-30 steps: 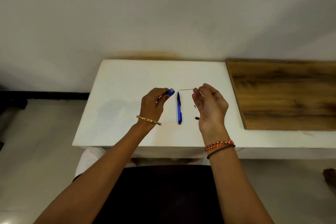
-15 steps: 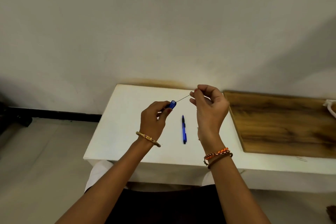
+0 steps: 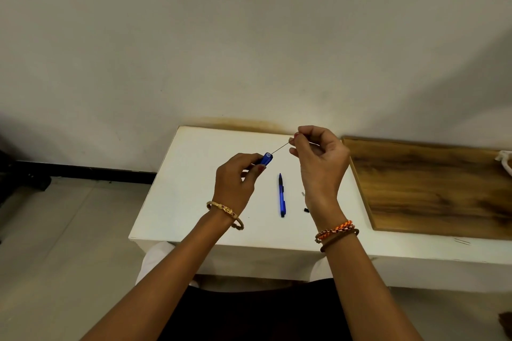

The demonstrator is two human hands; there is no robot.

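Left hand [image 3: 235, 183] grips a short blue barrel [image 3: 266, 158], fingers and thumb curled round it, open end aimed up and right. Right hand [image 3: 321, 163] pinches a thin rod [image 3: 280, 148] between thumb and forefinger, other fingers curled in. The rod's lower tip sits at the barrel's mouth; can't tell if it's inside or just touching. Both parts are held in the air over the far half of the desk [image 3: 194, 174], near the middle. A blue pen [image 3: 281, 196] lies flat between the wrists, tip toward the far edge. A small black piece [image 3: 306, 210] lies just right of it, with a pale piece [image 3: 302, 194] just beyond. A wooden board [image 3: 429, 188] lies on the desk's right side, apart from the hands.
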